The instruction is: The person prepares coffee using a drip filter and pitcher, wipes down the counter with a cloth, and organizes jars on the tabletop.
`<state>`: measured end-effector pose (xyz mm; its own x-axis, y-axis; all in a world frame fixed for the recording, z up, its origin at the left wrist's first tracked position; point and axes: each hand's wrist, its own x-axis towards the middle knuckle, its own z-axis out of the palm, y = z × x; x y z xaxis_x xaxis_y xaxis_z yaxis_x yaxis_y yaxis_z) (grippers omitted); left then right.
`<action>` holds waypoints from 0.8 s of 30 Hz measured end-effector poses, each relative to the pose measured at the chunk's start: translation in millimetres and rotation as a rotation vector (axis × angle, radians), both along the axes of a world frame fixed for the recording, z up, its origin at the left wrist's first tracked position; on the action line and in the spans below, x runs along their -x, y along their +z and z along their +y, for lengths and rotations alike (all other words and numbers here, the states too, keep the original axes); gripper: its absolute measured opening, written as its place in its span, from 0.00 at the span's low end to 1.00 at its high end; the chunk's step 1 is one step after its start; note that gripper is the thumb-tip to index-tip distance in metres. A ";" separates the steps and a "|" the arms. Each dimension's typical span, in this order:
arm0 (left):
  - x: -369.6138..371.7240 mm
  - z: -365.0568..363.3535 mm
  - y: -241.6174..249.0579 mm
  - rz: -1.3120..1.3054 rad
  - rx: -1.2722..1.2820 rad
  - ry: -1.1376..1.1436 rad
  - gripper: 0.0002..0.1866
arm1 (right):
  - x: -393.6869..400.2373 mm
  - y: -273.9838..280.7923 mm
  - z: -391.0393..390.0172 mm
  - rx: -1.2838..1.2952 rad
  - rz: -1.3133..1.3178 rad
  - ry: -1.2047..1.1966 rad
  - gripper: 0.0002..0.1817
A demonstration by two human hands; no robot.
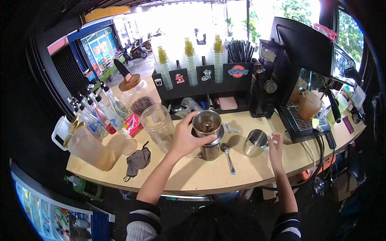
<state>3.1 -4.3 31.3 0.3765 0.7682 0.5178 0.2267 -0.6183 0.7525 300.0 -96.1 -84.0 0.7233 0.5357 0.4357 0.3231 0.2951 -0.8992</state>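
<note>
My left hand (188, 138) is wrapped round a metal drip filter (206, 122) with brown coffee inside. The filter sits on top of a metal cup (210, 152). To the right, a steel pitcher (254, 143) stands upright on the wooden counter, and my right hand (276, 146) has its fingers closed at the pitcher's handle. Between the cup and the pitcher lies a metal spoon (228, 158). A tall clear jar (157, 124) is just left of my left hand.
An espresso machine (307, 90) and a grinder (265, 80) stand at the right. Behind are a black cup rack (189, 80) and straws (240, 51). Syrup bottles (94, 116), a large jug (90, 148) and a dark face mask (138, 161) are at the left.
</note>
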 end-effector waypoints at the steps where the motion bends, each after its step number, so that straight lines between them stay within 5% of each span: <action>1: 0.7 2.3 3.3 0.000 0.001 0.001 0.39 | 4.9 9.2 -6.8 0.001 0.000 0.001 0.09; 3: 1.3 6.4 9.1 -0.001 -0.052 -0.018 0.39 | 13.8 26.2 -19.8 -0.013 -0.368 0.087 0.07; 6: 0.4 1.5 27.1 -0.005 0.016 -0.030 0.38 | 43.2 36.0 -35.5 0.257 -0.533 0.465 0.07; 12: 0.4 2.5 32.9 0.030 0.051 -0.021 0.39 | 84.9 15.1 -22.5 0.824 -0.906 0.600 0.15; 24: 5.0 6.5 10.9 0.079 -0.036 -0.011 0.41 | 90.0 16.1 -14.7 0.966 -0.857 0.581 0.13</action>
<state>-1.9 2.2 42.1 0.4257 0.7452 0.5133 0.2775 -0.6475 0.7098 210.0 -110.8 -67.9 0.0025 0.9965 -0.0832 0.9109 -0.0366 -0.4111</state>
